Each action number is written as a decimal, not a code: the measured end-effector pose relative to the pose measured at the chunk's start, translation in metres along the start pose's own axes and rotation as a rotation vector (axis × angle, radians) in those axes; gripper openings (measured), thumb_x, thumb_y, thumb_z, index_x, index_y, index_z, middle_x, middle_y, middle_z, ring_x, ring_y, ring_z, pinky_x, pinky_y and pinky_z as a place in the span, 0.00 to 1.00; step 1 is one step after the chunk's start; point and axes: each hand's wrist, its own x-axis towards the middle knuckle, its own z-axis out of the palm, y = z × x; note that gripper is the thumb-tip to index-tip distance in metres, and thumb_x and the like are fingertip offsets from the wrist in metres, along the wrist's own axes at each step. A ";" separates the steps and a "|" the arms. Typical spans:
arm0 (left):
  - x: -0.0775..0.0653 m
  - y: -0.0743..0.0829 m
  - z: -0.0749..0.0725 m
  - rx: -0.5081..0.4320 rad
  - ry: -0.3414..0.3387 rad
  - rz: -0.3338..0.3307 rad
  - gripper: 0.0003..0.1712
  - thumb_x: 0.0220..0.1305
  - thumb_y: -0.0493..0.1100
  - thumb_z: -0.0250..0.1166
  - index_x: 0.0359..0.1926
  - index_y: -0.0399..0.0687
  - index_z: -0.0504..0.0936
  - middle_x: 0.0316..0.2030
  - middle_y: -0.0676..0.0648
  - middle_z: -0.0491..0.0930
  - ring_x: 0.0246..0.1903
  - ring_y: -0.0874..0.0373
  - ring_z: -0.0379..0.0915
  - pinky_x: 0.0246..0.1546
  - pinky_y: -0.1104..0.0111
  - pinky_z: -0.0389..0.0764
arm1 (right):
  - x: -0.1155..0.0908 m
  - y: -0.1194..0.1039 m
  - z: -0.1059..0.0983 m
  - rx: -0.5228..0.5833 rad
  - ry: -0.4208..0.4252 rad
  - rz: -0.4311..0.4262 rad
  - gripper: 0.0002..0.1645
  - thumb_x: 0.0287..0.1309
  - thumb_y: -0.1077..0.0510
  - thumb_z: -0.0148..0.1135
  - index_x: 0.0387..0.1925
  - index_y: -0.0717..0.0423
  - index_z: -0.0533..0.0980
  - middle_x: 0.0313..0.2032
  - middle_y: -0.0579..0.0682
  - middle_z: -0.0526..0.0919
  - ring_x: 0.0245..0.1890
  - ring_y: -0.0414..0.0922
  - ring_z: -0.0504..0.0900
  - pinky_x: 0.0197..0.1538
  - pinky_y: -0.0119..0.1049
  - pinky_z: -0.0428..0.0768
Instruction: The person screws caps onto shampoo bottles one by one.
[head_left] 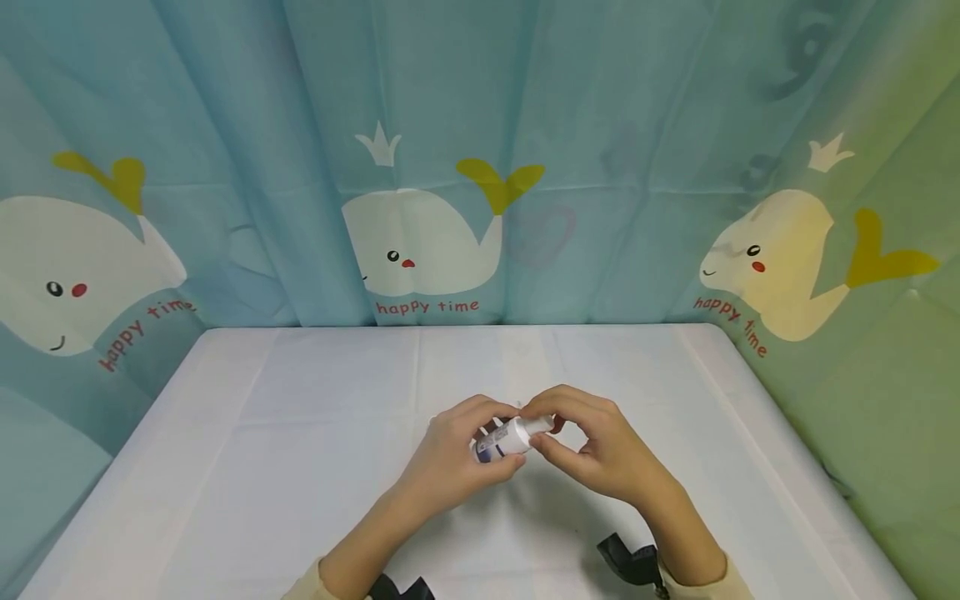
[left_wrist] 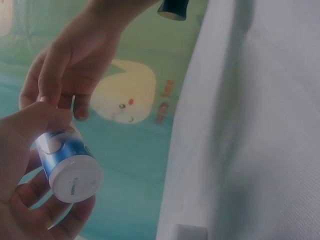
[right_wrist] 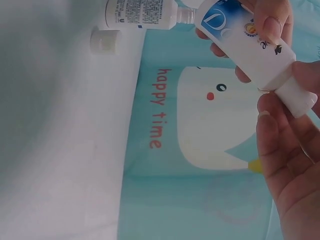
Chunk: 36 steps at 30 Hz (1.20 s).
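Left to right, right wrist view first: a second bottle [right_wrist: 142, 13] stands upright on the table [head_left: 300, 483], its threaded neck bare, with a loose cap [right_wrist: 105, 42] just beside it. In the head view, the left hand [head_left: 453, 458] is closed around the white-and-blue bottle [head_left: 512, 441], thumb on the near side, fingers behind. The bottle is off the table, tilted, base toward the lower left (the left wrist view looks onto that base). At its upper right end sits the white cap [right_wrist: 297, 97], apparently seated against the shoulder. The right hand [head_left: 603, 446] pinches this cap between thumb and fingers, palm otherwise unfilled. Handling, judged: light, probably thin plastic; walls may give if squeezed; smooth label, so some slip is likely, breakage unlikely. Best hold: firm but moderate around the body's middle, clear of the shoulder, with thumb and fingertips on the cap's sides. Fill level: cannot tell (walls look opaque).
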 end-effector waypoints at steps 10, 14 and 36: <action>0.000 0.001 0.000 -0.005 -0.007 0.008 0.21 0.54 0.47 0.75 0.50 0.54 0.82 0.44 0.59 0.82 0.35 0.67 0.75 0.35 0.73 0.81 | -0.001 0.002 -0.001 -0.024 -0.003 0.021 0.19 0.56 0.63 0.70 0.50 0.48 0.81 0.45 0.39 0.86 0.40 0.34 0.81 0.40 0.27 0.79; 0.000 0.001 0.001 0.002 -0.013 0.002 0.21 0.53 0.47 0.76 0.49 0.54 0.83 0.44 0.60 0.81 0.35 0.68 0.75 0.34 0.74 0.80 | -0.003 0.003 -0.002 -0.037 -0.004 0.036 0.18 0.56 0.62 0.71 0.49 0.46 0.81 0.43 0.37 0.85 0.38 0.33 0.79 0.39 0.27 0.78; 0.000 0.001 -0.001 -0.005 0.001 -0.009 0.22 0.53 0.45 0.76 0.50 0.56 0.82 0.44 0.59 0.82 0.35 0.67 0.76 0.35 0.72 0.81 | -0.002 0.002 -0.002 0.013 0.009 0.016 0.20 0.55 0.68 0.68 0.49 0.50 0.81 0.44 0.42 0.84 0.40 0.36 0.81 0.38 0.29 0.81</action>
